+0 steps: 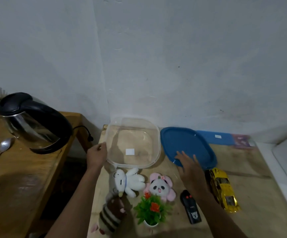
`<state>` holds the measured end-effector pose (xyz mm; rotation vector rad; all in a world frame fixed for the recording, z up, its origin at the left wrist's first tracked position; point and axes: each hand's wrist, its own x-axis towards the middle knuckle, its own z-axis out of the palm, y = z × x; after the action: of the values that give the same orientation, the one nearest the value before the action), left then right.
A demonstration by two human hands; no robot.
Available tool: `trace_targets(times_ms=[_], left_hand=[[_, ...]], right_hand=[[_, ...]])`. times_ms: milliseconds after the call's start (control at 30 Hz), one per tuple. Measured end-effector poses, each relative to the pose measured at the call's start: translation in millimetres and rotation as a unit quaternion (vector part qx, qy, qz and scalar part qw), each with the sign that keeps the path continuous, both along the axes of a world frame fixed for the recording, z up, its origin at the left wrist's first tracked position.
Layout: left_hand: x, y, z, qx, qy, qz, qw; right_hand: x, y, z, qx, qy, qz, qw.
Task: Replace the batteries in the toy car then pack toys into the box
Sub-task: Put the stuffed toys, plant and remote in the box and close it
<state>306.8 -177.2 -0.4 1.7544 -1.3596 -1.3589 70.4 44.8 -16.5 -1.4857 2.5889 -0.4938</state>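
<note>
The car (222, 188), yellow and shiny, lies on the tabletop (252, 170) just right of the right wrist, nose toward the near edge, close to the arm but untouched. The right hand (190, 166) is up ahead of it, fingers spread straight and lying flat on the near edge of the blue lid (187, 141), which sits beside the box (158, 143) on its right. The box is clear, open and holds no toys, standing at the back of the tabletop by the wall. The left hand (96, 154) grips its left rim, fingers curled around the edge. In front of the box lie the toys: a white bunny (129, 181) right under the near rim, a pink panda (158, 186) beside it, and a striped plush (111, 215) nearer the front, by the left forearm. A small plant (152, 208) with orange flowers stands below the panda. The black remote (191, 208) lies between plant and car, partly under the right forearm. Off to the left, on a separate wooden table, stand a kettle (32, 121) and a spoon (3, 146).
</note>
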Motion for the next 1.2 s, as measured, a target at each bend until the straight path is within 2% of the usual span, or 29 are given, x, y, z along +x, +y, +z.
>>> trace_targets(times_ms=[100, 200, 267, 333, 367, 400, 500, 567, 667, 733, 800, 867, 933, 1000, 1100, 1200], left_hand=[[2.5, 7.6, 1.9, -0.012, -0.004, -0.014, 1.000], [12.3, 22.9, 2.4, -0.044, -0.017, -0.075, 0.996], [21.5, 35.1, 0.9, -0.046, -0.052, -0.114, 0.991], [28.6, 47.5, 1.3, -0.006, -0.119, -0.151, 0.981], [31.7, 54.2, -0.3, 0.015, -0.153, -0.172, 0.973], [34.8, 61.5, -2.4, 0.031, -0.186, -0.199, 0.962], [41.2, 82.8, -3.1, 0.063, -0.245, -0.270, 0.929], [45.2, 94.8, -3.9, 0.084, -0.268, -0.295, 0.913], [50.2, 112.1, -6.4, 0.111, -0.317, -0.358, 0.872], [53.1, 122.9, -10.1, 0.121, -0.322, -0.375, 0.861], [55.1, 132.7, -16.7, 0.126, -0.308, -0.367, 0.868], [56.2, 144.1, -24.6, 0.080, -0.299, -0.333, 0.891], [57.6, 151.8, -30.2, 0.021, -0.281, -0.278, 0.918], [60.9, 154.4, -29.6, 0.016, -0.249, -0.254, 0.935], [67.4, 151.9, -20.4, 0.011, -0.233, -0.248, 0.940], [69.1, 145.6, -7.2, -0.048, -0.222, -0.271, 0.935]], right_hand=[[-4.5, 2.5, -18.0, 0.080, -0.089, 0.003, 0.993], [-9.5, 1.6, -22.3, 0.165, -0.124, -0.007, 0.978], [-3.3, 1.2, -15.1, 0.094, -0.146, -0.030, 0.984], [15.7, 2.7, -4.8, -0.056, -0.124, -0.040, 0.990], [29.8, 4.6, 1.7, -0.104, -0.104, -0.022, 0.989], [45.4, 7.8, 8.2, -0.113, -0.089, 0.016, 0.990], [84.5, 19.7, 19.6, 0.014, -0.107, 0.140, 0.984], [93.6, 29.3, 15.0, 0.099, -0.118, 0.169, 0.973], [93.0, 36.2, 9.4, 0.138, -0.119, 0.190, 0.965], [86.3, 37.8, 7.1, 0.161, -0.130, 0.206, 0.956], [79.1, 38.9, 4.3, 0.197, -0.129, 0.233, 0.943], [74.6, 38.2, -1.8, 0.218, -0.100, 0.261, 0.935], [73.7, 34.4, -7.9, 0.217, -0.064, 0.271, 0.936], [75.8, 28.7, -8.6, 0.214, -0.051, 0.258, 0.941], [81.4, 21.1, -4.6, 0.219, -0.048, 0.237, 0.945], [87.4, 16.6, -3.7, 0.246, -0.051, 0.232, 0.940]])
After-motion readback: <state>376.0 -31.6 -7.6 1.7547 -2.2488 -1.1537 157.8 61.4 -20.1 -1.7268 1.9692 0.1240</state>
